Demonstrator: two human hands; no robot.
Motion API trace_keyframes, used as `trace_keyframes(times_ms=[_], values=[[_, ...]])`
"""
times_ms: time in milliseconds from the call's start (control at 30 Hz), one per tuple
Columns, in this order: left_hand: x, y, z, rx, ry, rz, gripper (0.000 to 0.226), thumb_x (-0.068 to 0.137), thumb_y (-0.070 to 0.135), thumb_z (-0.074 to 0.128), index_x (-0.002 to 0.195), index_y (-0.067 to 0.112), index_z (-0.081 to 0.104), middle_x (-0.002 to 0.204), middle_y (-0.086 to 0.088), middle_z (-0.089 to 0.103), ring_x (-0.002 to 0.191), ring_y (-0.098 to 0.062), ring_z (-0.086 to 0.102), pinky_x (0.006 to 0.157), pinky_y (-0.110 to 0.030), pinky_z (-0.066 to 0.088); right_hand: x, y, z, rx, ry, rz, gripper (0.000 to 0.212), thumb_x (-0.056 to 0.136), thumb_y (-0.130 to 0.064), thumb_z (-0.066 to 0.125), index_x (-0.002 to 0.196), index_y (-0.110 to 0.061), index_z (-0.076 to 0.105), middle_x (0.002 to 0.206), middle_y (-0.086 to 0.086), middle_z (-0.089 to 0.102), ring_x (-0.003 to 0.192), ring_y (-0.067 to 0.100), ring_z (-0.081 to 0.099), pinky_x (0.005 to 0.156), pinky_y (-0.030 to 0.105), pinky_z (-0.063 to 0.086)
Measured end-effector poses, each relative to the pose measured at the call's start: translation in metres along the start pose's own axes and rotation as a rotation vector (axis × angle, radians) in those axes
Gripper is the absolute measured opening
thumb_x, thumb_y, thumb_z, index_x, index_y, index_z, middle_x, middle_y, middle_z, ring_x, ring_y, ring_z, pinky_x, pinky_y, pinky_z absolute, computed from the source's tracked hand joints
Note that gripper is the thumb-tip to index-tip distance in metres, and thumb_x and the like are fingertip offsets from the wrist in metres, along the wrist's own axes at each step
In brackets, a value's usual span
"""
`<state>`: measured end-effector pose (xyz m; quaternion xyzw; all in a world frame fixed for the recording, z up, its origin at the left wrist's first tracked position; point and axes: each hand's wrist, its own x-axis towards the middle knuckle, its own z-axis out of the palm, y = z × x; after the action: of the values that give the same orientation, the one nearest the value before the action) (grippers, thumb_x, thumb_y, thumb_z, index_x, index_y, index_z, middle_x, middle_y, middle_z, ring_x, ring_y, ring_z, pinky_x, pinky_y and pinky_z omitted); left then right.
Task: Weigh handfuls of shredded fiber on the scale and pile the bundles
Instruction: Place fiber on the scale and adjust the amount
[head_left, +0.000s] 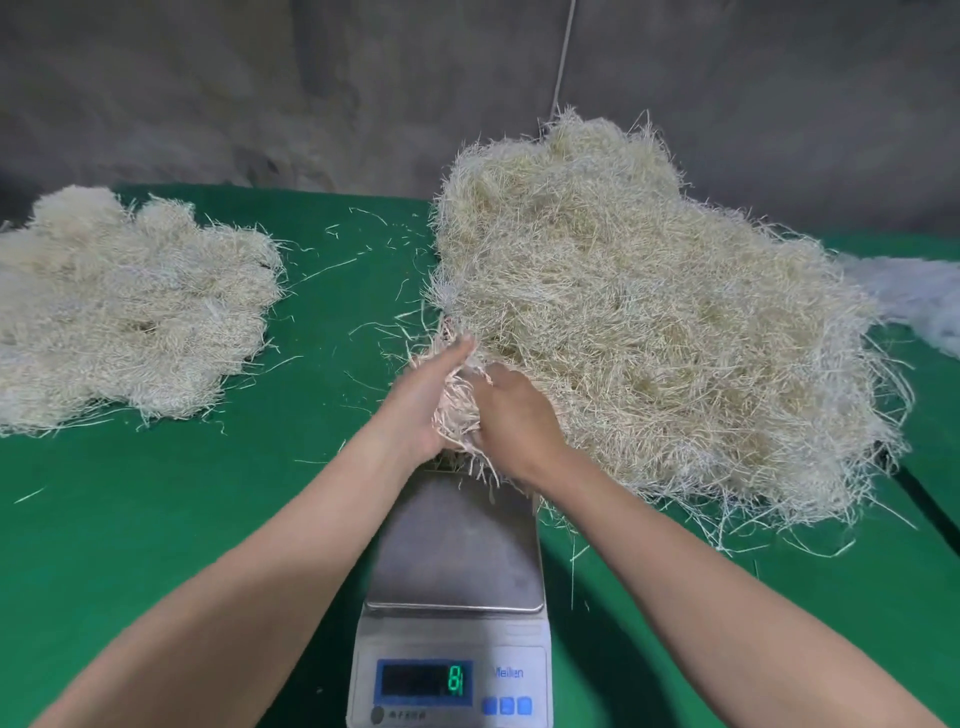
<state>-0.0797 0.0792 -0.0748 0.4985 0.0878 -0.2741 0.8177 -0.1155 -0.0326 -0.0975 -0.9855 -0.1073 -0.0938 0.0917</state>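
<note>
Fiber in a pale handful (460, 410) sits pressed between both hands just above the far end of the scale (457, 561), a few strands trailing down onto its steel platform. The left hand (428, 400) lies flat against the handful's left side with its fingers straight, while the right hand (517, 415) curls its fingers into the other side, so the two hands are close together with only the fiber between them. The scale stands at the near edge of the green tabletop (182, 519), and its display (423, 680) glows green, the digits too blurred to read surely. A large loose heap (649, 322) fills the right side of the tabletop, touching the hands. A lower pile of bundles (124, 312) lies at the left edge, well apart, with stray strands (332, 270) scattered between.
</note>
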Motion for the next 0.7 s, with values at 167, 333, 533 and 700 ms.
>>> trace_keyframes(times_ms=[167,333,533,700], values=[[0.029,0.007,0.01,-0.092,0.368,0.126,0.053,0.084,0.019,0.068,0.131,0.003,0.048,0.112,-0.02,0.064,0.085,-0.03,0.069,0.068,-0.038,0.059,-0.016,0.024,-0.022,0.703,0.035,-0.005,0.066,0.081,-0.044,0.059,0.14,-0.038,0.03,0.149,-0.003,0.029,0.137,0.016,0.027,0.11,0.043,0.029],[0.028,-0.028,0.051,-0.015,0.383,0.261,0.053,0.092,0.01,0.056,0.141,0.01,0.036,0.12,-0.008,0.056,0.083,-0.011,0.057,0.058,-0.018,0.052,-0.012,0.027,-0.02,1.311,0.211,0.509,0.1,0.058,-0.083,0.057,0.143,-0.05,0.016,0.156,-0.011,0.015,0.142,0.019,0.021,0.107,0.051,0.028],[0.017,-0.05,0.076,-0.181,-0.031,0.177,0.015,0.073,0.027,0.064,0.078,0.019,0.076,0.097,-0.009,0.072,0.089,-0.023,0.07,0.083,-0.042,0.05,0.012,0.067,-0.02,1.047,0.474,0.674,0.047,0.096,-0.031,0.046,0.141,-0.019,0.038,0.148,-0.001,0.037,0.134,0.014,0.034,0.108,0.024,0.023],[0.059,-0.031,0.077,-0.307,0.135,0.169,0.036,0.091,0.051,0.05,0.086,0.02,0.065,0.076,-0.006,0.053,0.062,-0.018,0.057,0.071,-0.03,0.051,0.01,0.033,0.005,0.77,0.399,0.339,0.018,0.088,-0.048,0.035,0.101,-0.039,0.044,0.107,-0.008,0.05,0.097,0.005,0.043,0.083,0.014,0.037]])
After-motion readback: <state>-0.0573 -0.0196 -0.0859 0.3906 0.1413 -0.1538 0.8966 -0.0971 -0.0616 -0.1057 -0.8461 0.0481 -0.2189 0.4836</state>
